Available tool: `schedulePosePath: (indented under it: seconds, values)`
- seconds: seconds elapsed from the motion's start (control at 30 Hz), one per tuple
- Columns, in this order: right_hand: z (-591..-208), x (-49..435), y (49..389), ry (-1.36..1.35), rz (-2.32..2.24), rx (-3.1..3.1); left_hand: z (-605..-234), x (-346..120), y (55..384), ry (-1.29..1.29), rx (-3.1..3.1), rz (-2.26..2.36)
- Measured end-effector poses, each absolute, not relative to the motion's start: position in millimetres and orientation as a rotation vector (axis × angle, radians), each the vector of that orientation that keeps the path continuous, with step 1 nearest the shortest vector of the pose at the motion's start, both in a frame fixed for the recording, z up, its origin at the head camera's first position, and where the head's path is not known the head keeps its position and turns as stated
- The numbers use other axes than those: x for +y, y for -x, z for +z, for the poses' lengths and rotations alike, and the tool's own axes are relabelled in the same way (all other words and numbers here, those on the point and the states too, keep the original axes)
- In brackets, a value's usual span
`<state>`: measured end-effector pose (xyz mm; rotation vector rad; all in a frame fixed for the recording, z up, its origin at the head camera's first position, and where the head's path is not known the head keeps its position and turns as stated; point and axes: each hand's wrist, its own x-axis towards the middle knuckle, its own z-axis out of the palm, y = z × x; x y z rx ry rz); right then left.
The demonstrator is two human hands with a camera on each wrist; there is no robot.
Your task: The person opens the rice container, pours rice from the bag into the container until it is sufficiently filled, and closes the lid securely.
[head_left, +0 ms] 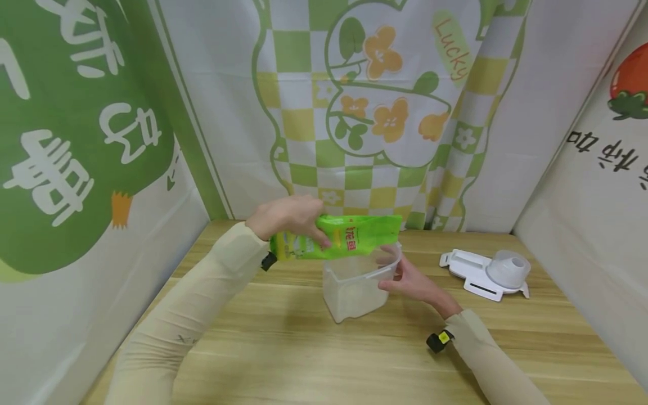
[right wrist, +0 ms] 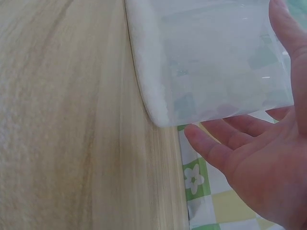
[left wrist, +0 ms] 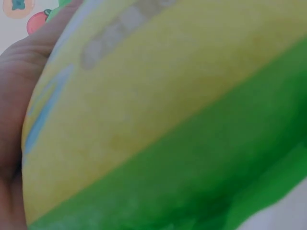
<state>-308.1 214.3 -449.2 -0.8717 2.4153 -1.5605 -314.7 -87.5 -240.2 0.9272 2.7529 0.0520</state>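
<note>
In the head view my left hand (head_left: 291,216) grips a green and yellow plastic bag (head_left: 361,233) from above, thumb across its front. The bag lies nearly level over the mouth of a translucent plastic container (head_left: 354,295), its right end above the rim. Close up in the left wrist view, the bag (left wrist: 158,110) bulges and fills most of the picture. My right hand (head_left: 412,281) holds the container's right side, thumb in front and fingers behind. A layer of white, grainy contents (right wrist: 146,62) covers the container's bottom in the right wrist view.
A white lid (head_left: 468,270) with a clear cup (head_left: 508,269) on it lies on the wooden table (head_left: 283,349), right of the container. Printed cloth (head_left: 304,124) hangs behind the table, and walls of cloth stand at both sides.
</note>
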Motion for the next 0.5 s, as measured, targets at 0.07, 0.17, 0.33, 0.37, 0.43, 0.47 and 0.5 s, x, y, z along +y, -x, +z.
schedulePosePath:
  seconds: [0.07,0.17,0.33,0.37,0.43,0.47,0.5]
  values:
    - [-448.7,214.3,307.7,0.874,-1.555,2.417,-239.5,-86.8,314.5,-0.927,2.754,0.040]
    - [-448.7,214.8,308.0,0.877,-1.545,2.421,-238.9,-85.9,314.4,-0.927,2.751,0.031]
    - [-448.0,215.1,307.8,0.864,-1.543,2.419,-238.7,-84.7,314.3,-0.932,2.748,0.018]
    - [-447.8,215.1,307.6,0.862,-1.545,2.417,-238.6,-84.5,314.1,-0.925,2.748,0.023]
    - [-447.6,215.1,307.4,0.859,-1.547,2.418,-237.9,-83.9,313.5,-0.906,2.749,0.023]
    - [-447.4,214.9,307.0,0.858,-1.547,2.418,-237.4,-83.5,313.1,-0.901,2.748,0.022]
    - [-447.4,214.9,306.8,0.858,-1.550,2.417,-236.9,-83.0,312.8,-0.892,2.748,0.020]
